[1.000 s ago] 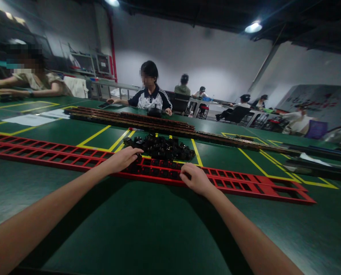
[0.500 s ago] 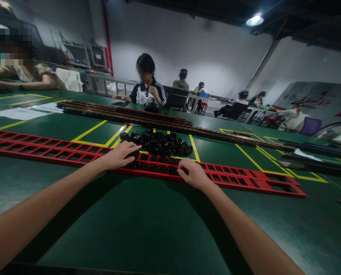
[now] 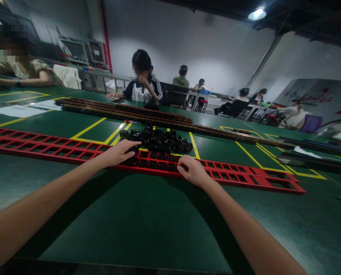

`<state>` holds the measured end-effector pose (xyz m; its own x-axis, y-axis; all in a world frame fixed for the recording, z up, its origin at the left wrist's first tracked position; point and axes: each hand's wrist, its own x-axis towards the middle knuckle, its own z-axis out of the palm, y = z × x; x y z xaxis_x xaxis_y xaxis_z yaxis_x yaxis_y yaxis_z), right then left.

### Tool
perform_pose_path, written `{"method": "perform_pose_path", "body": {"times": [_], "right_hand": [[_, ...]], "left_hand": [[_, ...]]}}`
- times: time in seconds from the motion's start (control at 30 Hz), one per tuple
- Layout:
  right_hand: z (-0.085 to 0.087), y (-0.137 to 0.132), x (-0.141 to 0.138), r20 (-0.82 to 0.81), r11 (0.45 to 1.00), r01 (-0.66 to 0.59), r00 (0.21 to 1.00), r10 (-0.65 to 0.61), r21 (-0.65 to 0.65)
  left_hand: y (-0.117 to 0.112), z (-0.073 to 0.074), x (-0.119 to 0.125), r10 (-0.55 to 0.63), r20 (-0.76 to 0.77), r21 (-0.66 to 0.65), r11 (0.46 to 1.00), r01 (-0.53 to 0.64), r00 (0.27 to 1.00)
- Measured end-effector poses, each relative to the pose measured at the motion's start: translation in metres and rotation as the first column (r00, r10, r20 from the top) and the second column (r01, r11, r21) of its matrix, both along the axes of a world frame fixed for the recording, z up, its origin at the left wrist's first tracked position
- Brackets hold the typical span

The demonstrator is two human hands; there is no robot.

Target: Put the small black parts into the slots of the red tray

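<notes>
A long red slotted frame (image 3: 230, 172) lies across the table in two rows of openings. Square black parts (image 3: 152, 164) fill several of its middle slots. Over the frame, at the left end of these parts, is my left hand (image 3: 121, 152), its fingers stretched forward and its thumb apart; dark parts lie beneath it. My right hand (image 3: 192, 171) rests on the frame at the right end of the filled slots. Its fingers are curled together, and what they may pinch is hidden. Just behind the frame is a loose heap of glossy black parts (image 3: 166, 141).
Long dark strips (image 3: 124, 112) lie stacked behind the heap. Dark rails (image 3: 307, 162) with a white sheet are at the right. Papers (image 3: 18, 110) lie at the left. Yellow tape marks the green table (image 3: 147, 221). A person (image 3: 143, 82) sits opposite, another (image 3: 29, 72) at the left.
The view has shifted slightly. My hands stay at nearly the same places on the frame. The person opposite has lowered their head, a hand now at the face.
</notes>
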<state>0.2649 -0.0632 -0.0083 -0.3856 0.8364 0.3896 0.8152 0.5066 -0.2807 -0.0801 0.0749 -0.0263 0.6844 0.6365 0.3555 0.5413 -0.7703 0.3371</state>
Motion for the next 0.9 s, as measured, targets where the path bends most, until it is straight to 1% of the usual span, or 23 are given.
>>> {"method": "perform_pose_path", "body": {"times": [0.1,0.17,0.33,0.43,0.6,0.7,0.9], "right_hand": [[-0.001,0.001,0.000,0.001,1.000,0.003,1.000,-0.003,-0.001],[-0.002,0.001,0.000,0.000,1.000,0.002,1.000,-0.002,0.002],[-0.001,0.000,0.001,0.008,1.000,0.007,1.000,-0.007,-0.006],[-0.001,0.000,0.001,0.009,1.000,0.003,1.000,-0.003,-0.005],[-0.001,0.000,0.000,0.003,1.000,0.002,1.000,-0.002,0.001],[0.000,0.000,-0.001,0.005,1.000,0.008,1.000,-0.008,-0.004],[0.001,0.000,-0.001,0.019,1.000,0.011,1.000,-0.011,-0.004]], "left_hand": [[0.001,-0.003,0.000,0.018,0.018,-0.010,1.000,-0.018,1.000],[0.000,-0.002,0.000,0.033,0.026,-0.019,0.999,-0.032,0.999],[-0.008,0.008,0.000,-0.019,-0.013,-0.039,0.999,0.018,1.000],[-0.011,0.011,-0.001,-0.025,-0.021,-0.044,0.999,0.024,0.999],[-0.006,0.006,-0.002,0.017,-0.012,-0.055,0.998,-0.018,1.000],[-0.003,0.003,-0.002,0.026,-0.025,-0.038,0.999,-0.026,0.999],[-0.004,0.002,-0.001,0.044,-0.036,-0.033,0.998,-0.045,0.998]]}}
